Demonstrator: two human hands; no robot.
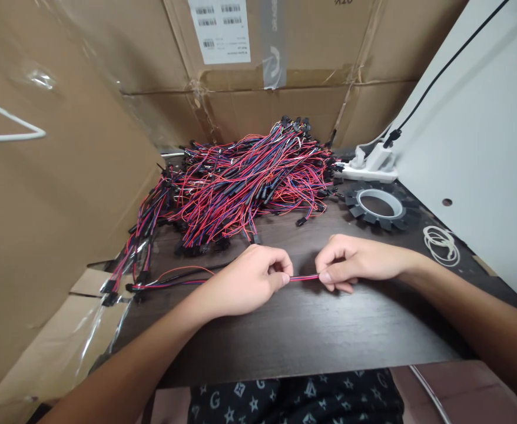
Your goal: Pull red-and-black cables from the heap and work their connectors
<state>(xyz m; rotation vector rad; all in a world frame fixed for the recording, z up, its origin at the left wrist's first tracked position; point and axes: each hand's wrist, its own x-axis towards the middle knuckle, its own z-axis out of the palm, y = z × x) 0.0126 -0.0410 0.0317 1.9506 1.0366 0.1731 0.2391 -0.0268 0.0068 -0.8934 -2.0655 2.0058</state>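
My left hand (pixel 252 281) and my right hand (pixel 355 263) each pinch one end of a short stretch of red, blue and black wire (pixel 304 277) just above the dark table (pixel 294 330). The wire trails left from my left fist toward black connectors (pixel 135 288) at the table's left edge. A large heap of the same wires (pixel 249 182) with black plugs lies behind my hands.
Cardboard boxes (pixel 55 194) wall in the left and back. A black toothed ring with tape inside (pixel 380 206) and a white power strip (pixel 371 165) sit at the right rear. White rubber bands (pixel 441 242) lie beside a white panel (pixel 483 147).
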